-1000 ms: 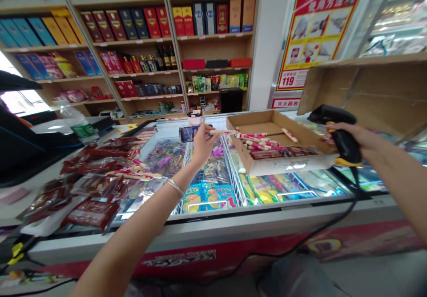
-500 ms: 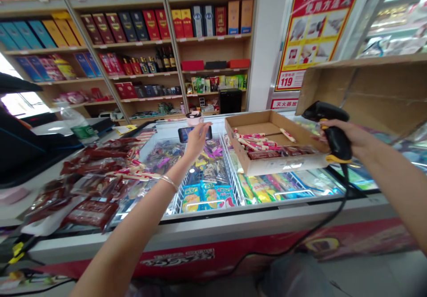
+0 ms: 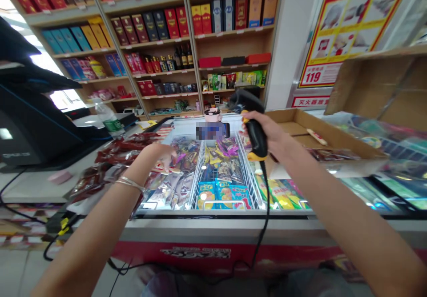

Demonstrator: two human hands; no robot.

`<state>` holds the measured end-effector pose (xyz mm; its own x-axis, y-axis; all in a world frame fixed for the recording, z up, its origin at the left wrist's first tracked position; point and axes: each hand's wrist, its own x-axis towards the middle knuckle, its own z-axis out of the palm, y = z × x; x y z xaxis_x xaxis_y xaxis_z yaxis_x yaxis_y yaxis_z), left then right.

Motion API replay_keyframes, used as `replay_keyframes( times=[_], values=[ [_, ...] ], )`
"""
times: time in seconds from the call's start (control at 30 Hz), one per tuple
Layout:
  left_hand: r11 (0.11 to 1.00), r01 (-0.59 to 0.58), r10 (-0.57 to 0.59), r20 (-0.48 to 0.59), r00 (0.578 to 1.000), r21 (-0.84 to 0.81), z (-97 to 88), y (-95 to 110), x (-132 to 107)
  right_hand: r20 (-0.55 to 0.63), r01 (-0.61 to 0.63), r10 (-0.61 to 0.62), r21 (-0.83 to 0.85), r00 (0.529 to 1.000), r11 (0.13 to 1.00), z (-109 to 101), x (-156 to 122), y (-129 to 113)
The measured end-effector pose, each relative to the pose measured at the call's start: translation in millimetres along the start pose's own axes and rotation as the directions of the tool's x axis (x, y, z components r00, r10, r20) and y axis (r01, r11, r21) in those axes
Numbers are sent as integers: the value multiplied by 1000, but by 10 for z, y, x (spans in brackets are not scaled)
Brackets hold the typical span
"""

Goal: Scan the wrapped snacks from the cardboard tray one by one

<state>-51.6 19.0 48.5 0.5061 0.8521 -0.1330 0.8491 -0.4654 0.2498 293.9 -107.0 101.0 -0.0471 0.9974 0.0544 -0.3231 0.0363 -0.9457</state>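
My right hand [image 3: 268, 130] grips a black barcode scanner [image 3: 256, 139] with yellow trim, its head pointing left over the freezer and its cable hanging down. My left hand [image 3: 162, 152], a bangle at the wrist, reaches down over red-and-white wrapped sticks [image 3: 173, 170] at the edge of a pile. Its fingers are bent, slightly apart and blurred; whether they touch the sticks is unclear. Around and behind that hand lie brown-red plastic packs [image 3: 88, 179]. An open cardboard box [image 3: 300, 119] sits right of the scanner, partly hidden by my right arm.
The chest freezer [image 3: 213, 223] holds wire baskets of ice cream packets [image 3: 230, 194]. A phone [image 3: 227, 130] and a pink cup [image 3: 212, 115] are on its far side. At left stand a bottle [image 3: 110, 118] and a black checkout terminal [image 3: 33, 119]. Shelves of boxes [image 3: 218, 17] rise behind.
My left hand has moved from near the phone, left and down to the wrapped sticks. My right hand has carried the scanner left, away from the box. The view has turned left.
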Motion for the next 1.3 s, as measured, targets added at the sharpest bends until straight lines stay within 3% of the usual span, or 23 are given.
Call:
replay_keyframes(
  times=[0.1,0.17,0.23,0.27,0.33,0.4,0.43,0.53,0.63,0.73,0.87,1.03,1.17,1.3],
  values=[
    [999,-51,51,-4,999,6,175,20,-29,97,-103,100,31,990,994,236,153,426],
    [996,-85,85,12,996,16,194,69,-40,112,-180,173,58,978,982,302,198,683],
    [992,-120,113,-150,982,-39,167,143,-29,82,-225,219,68,972,972,327,197,870],
    [984,-147,113,-295,949,-97,156,187,-12,58,-236,232,62,971,970,333,183,930],
    [933,-254,63,-578,814,-257,176,288,41,4,-243,243,40,970,969,344,140,995],
    [800,-400,-67,-729,682,-448,264,389,107,-40,-253,253,13,967,967,358,93,1011],
    [703,-464,-144,-747,649,-539,327,433,137,-55,-262,261,2,964,965,366,73,1012],
    [430,-560,-309,-698,646,-708,519,527,189,-86,-268,266,-16,960,963,384,42,1033],
    [312,-575,-354,-654,668,-756,624,567,190,-109,-249,246,-16,963,968,380,57,1097],
    [356,-574,-353,-675,648,-738,643,578,178,-112,-234,229,-25,967,972,356,93,1176],
    [476,-548,-372,-723,582,-687,635,592,151,-129,-228,219,-59,967,972,347,104,1210],
    [563,-551,-370,-784,499,-616,637,564,126,-179,-248,232,-73,956,966,408,48,1133],
    [522,-536,-526,-745,410,-663,640,436,162,-180,-220,205,-67,962,973,418,51,1132],
    [441,-549,-638,-678,364,-710,638,341,183,-183,-213,195,-80,964,974,388,78,1172]
  ],
)
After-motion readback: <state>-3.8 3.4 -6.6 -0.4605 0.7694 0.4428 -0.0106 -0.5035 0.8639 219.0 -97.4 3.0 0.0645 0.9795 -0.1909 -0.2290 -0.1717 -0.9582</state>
